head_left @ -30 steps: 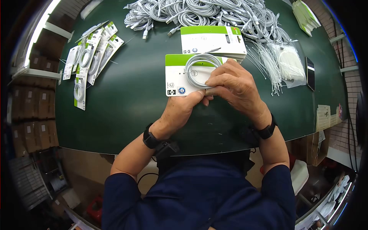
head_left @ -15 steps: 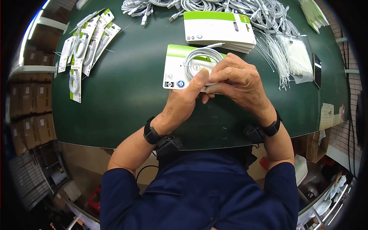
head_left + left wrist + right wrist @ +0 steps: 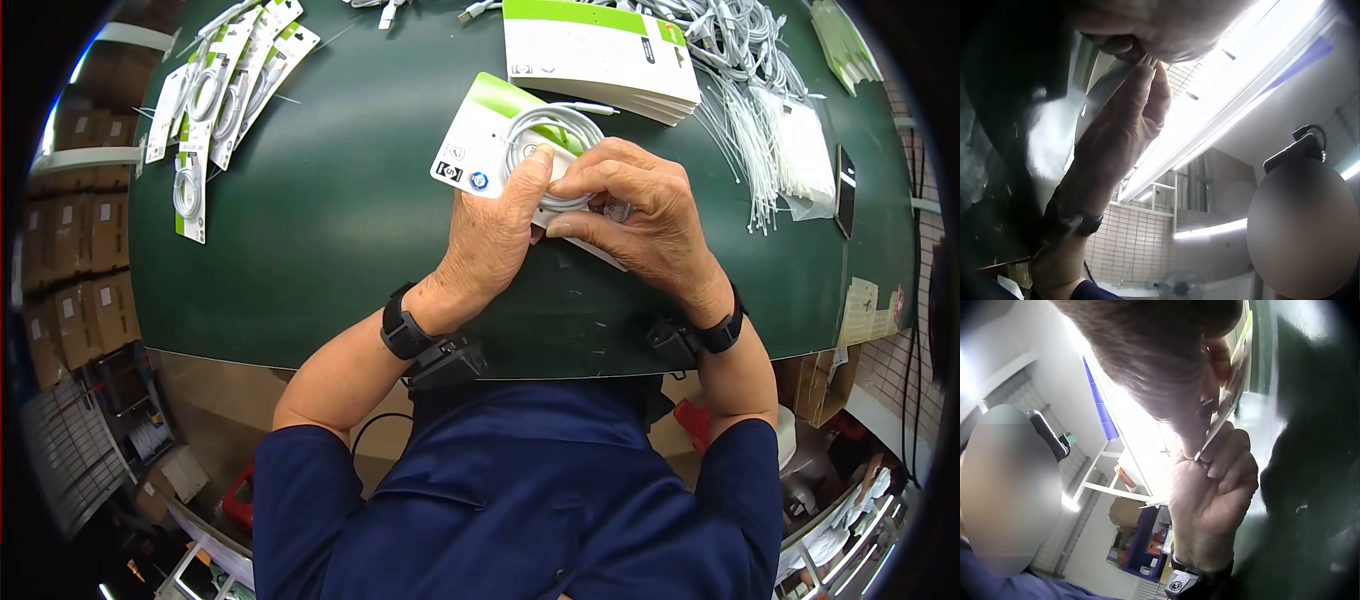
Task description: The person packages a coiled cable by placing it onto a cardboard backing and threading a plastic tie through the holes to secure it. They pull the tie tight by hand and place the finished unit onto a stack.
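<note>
While the left hand (image 3: 488, 240) gripped a card (image 3: 472, 130) above the desk (image 3: 340, 210), thumb over the coiled cable (image 3: 511, 137) on its face, the right hand's (image 3: 650, 210) fingers pinched the cable; a slackening thumb could have let it spring loose.

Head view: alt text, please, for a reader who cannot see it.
A person's left hand grips a green-and-white card while the right hand pinches a coiled grey cable against it, above a dark green table; beyond lies a stack of similar cards.
</note>
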A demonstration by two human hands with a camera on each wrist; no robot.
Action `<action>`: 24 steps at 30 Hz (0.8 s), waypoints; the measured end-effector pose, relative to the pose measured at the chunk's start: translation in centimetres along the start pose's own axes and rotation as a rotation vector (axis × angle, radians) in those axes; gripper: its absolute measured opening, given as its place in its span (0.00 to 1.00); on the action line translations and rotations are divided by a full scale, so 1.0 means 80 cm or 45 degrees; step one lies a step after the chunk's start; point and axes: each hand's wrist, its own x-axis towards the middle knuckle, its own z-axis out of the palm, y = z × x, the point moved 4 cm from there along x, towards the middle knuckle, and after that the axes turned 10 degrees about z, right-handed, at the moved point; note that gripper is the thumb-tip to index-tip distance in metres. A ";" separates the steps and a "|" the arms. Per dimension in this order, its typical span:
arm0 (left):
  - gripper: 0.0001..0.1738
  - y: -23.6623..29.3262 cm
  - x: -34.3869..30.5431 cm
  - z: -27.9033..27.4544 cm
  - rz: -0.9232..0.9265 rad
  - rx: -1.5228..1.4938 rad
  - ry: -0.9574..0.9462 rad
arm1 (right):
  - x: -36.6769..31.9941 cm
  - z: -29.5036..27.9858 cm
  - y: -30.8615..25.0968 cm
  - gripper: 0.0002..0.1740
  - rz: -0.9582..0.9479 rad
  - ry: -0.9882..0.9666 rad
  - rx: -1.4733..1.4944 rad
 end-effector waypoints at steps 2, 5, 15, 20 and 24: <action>0.17 -0.004 0.001 0.002 0.064 -0.029 0.054 | 0.000 0.000 -0.001 0.19 0.006 -0.013 -0.003; 0.18 0.004 0.000 -0.006 -0.083 0.071 -0.057 | 0.001 -0.001 -0.002 0.19 0.027 -0.033 0.004; 0.11 0.000 0.001 -0.012 -0.015 0.364 -0.102 | 0.002 -0.001 -0.001 0.16 0.043 -0.041 0.003; 0.12 -0.012 -0.005 -0.020 0.386 1.054 -0.270 | 0.002 -0.002 -0.008 0.16 -0.126 0.007 -0.102; 0.09 0.009 -0.009 -0.008 0.281 0.560 -0.084 | -0.001 -0.010 -0.019 0.17 -0.298 0.046 -0.238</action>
